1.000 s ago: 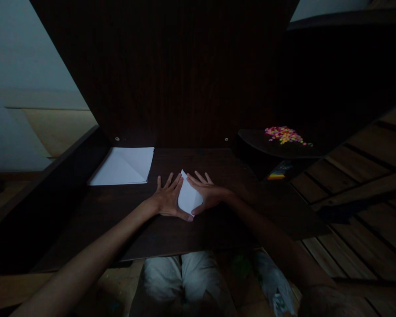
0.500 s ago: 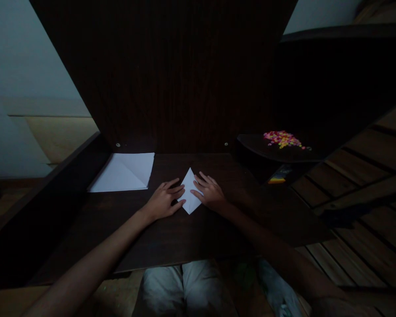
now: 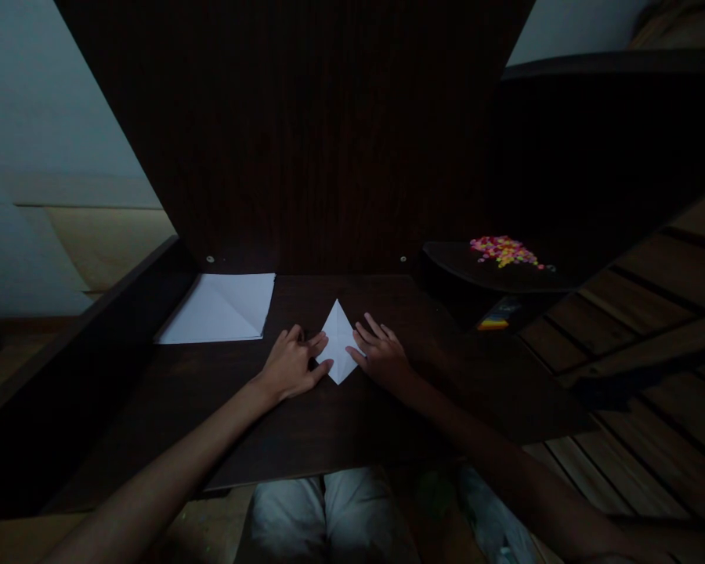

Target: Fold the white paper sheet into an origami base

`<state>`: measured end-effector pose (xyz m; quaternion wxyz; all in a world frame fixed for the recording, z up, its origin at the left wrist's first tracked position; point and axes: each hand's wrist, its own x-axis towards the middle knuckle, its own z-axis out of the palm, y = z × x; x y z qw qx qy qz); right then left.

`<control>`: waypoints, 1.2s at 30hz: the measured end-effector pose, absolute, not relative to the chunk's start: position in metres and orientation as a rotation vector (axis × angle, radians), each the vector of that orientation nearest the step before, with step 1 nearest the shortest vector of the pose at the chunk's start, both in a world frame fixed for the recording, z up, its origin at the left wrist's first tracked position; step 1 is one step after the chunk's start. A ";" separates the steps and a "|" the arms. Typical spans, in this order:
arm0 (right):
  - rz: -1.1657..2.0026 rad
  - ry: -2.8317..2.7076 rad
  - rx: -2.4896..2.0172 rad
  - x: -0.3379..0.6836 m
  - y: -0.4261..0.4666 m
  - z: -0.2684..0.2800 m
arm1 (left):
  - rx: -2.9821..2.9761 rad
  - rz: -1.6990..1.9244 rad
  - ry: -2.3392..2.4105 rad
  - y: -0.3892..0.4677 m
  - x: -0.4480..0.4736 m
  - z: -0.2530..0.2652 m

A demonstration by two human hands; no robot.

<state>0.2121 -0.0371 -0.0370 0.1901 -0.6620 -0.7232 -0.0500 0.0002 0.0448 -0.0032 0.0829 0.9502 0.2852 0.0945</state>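
A small white sheet of paper folded into a kite shape [image 3: 338,345] lies flat on the dark desk, its points facing away from me and toward me. Creases run across its face. My left hand [image 3: 291,362] rests at its left corner, thumb and index fingertips on the paper and apart, other fingers bent. At the right corner lies my right hand [image 3: 383,352], with fingers spread and the fingertips at the paper's edge. Neither hand grips the paper.
A stack of white paper [image 3: 220,308] lies at the desk's left back. On a raised rounded shelf [image 3: 446,254] at right sits a heap of small colourful pieces [image 3: 505,251]. A dark side panel [image 3: 94,352] borders the left; an upright board [image 3: 305,141] stands behind.
My right hand has slid off the paper's face to its right edge, showing more of the sheet. My left hand has shifted slightly, with its fingers more bent.
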 end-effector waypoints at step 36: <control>0.330 -1.941 -1.205 0.201 -0.021 -0.001 | 1.106 0.669 0.741 0.053 0.023 0.003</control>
